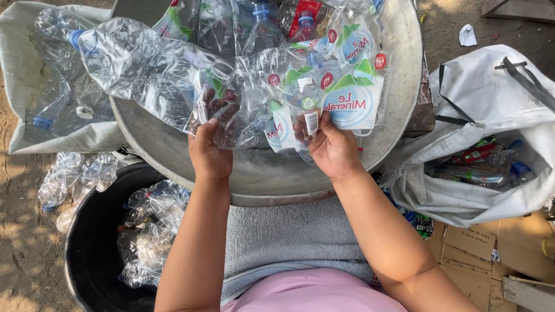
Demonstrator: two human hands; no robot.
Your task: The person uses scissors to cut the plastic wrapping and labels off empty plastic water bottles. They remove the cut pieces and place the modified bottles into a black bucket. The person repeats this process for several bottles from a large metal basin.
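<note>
Seen from above, a person's left hand point(209, 151) and right hand point(330, 147) both grip a crushed clear plastic bottle point(167, 78), fingers closed on it, above a wide grey metal basin point(260, 173). The bottle is crumpled, transparent, blue-capped, with a loose white, blue and green label point(352, 98) by the right hand. A black tub point(92, 242) of bottles sits lower left, a white sack point(480, 104) at right.

My left hand point(209, 151) and right hand point(330, 149) grip a bunch of crushed clear plastic bottles point(248, 95) over a big metal basin point(399, 86). A black tub point(87, 242) holds more bottles beside a white sack point(480, 98).
</note>
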